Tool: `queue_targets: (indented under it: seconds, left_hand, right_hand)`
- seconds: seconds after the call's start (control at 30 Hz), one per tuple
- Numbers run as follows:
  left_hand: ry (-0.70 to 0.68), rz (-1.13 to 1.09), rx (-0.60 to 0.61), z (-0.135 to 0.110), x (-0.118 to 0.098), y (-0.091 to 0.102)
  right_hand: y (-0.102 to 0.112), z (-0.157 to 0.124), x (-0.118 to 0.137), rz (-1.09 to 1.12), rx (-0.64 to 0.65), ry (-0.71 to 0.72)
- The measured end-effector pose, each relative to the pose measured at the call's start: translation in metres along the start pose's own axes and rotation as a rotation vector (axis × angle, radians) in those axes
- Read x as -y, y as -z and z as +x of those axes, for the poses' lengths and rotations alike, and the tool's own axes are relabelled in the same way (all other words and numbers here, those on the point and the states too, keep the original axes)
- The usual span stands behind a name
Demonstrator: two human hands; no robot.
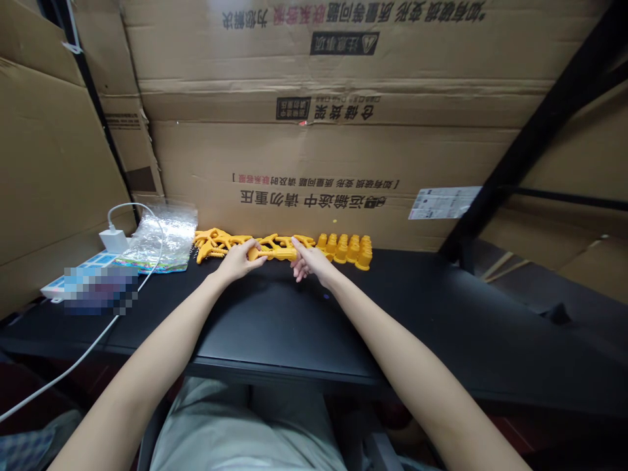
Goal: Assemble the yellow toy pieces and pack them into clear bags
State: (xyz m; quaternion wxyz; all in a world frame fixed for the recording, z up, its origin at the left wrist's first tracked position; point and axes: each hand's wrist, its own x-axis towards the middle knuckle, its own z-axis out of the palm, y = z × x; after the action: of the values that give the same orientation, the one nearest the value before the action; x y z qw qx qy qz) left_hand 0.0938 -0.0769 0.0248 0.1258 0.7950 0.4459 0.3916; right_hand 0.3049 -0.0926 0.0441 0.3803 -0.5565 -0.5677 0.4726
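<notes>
Both of my hands are over the back part of the black table. Between them lies a yellow-orange plastic piece (275,253), long and rod-like, with a wider rounded left end. My left hand (234,263) has its thumb and fingers closed on that rounded end. The thumb and curled fingers of my right hand (314,263) pinch the right end, partly covering it. Just behind are several yellow branch-shaped pieces (216,237) in a row along the cardboard. Right of my right hand stand several yellow stepped, cup-like pieces (363,254) set close together in rows.
A cardboard wall (314,150) rises behind the black table (275,320). At the left are a clear plastic bag (164,235), a power strip (53,286) with a white charger (112,241), and a white cable (98,338) running over the table edge. A black frame post (520,137) slants at the right.
</notes>
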Motion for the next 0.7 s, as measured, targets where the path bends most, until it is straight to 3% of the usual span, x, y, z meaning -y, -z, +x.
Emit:
queue_targets:
  seconds: [0.17, 0.3, 0.43, 0.6, 0.7]
  left_hand:
    - [-0.001, 0.0, -0.007, 0.0007, 0.0039, -0.0005]
    - [0.0, 0.023, -0.018, 0.0007, 0.0066, 0.0006]
    - [-0.001, 0.042, -0.002, 0.0004, 0.0068, 0.0]
    - [0.0, 0.053, 0.038, -0.0006, 0.0033, -0.0006]
    - [-0.004, -0.012, 0.053, -0.0017, 0.0024, -0.0016]
  right_hand:
    - [0.0039, 0.0027, -0.0029, 0.041, 0.116, -0.047]
    - [0.0072, 0.0049, -0.0061, 0.218, 0.273, 0.062]
    - [0.0045, 0.0056, -0.0072, 0.267, 0.255, 0.062]
    - [0.0002, 0.0047, -0.0037, 0.454, 0.23, -0.046]
    - [0.0068, 0.0098, -0.0032, 0.607, 0.127, -0.065]
